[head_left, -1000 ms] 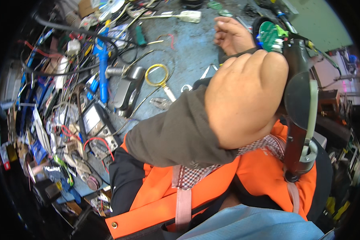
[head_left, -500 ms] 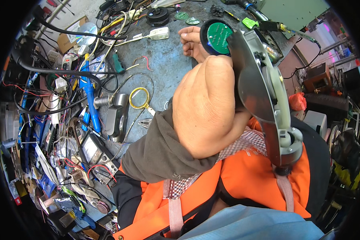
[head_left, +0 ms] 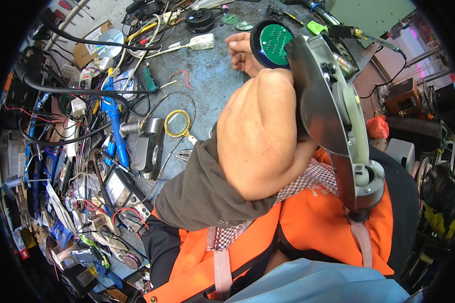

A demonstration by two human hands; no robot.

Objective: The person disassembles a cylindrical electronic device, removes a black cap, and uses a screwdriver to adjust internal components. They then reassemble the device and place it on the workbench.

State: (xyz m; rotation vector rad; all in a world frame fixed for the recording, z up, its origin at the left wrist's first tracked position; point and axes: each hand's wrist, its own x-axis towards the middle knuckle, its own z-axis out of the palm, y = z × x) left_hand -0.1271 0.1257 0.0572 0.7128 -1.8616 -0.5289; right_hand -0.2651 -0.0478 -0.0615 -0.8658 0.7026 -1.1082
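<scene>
My left hand (head_left: 255, 131), in a dark brown sleeve, is bent round the side of a long black device (head_left: 318, 116) with metal and translucent plastic parts, held upright over my orange-clad lap; its fingertips are hidden. At the device's top a round black head (head_left: 262, 59) shows a green circuit board (head_left: 275, 43). Behind it my right hand (head_left: 240, 48) shows loosely curled, separated fingers with nothing visible in them; the rest of it is hidden. A gold-rimmed magnifier (head_left: 187, 126) and pliers (head_left: 183, 155) lie left of my left hand on the worn blue worktop (head_left: 212, 81).
Dense clutter of cables (head_left: 76, 91), blue tools (head_left: 115, 126), electronic parts and a metal housing (head_left: 147, 151) fills the left side. A black round part (head_left: 199, 20) sits at the back. A soldering tool (head_left: 364, 38) with a cord is at upper right; boxy equipment (head_left: 399, 98) stands at right.
Since a second ago my hands and the device have shifted left in the view, and the head's circuit board shows more fully. The last half second shows almost no movement.
</scene>
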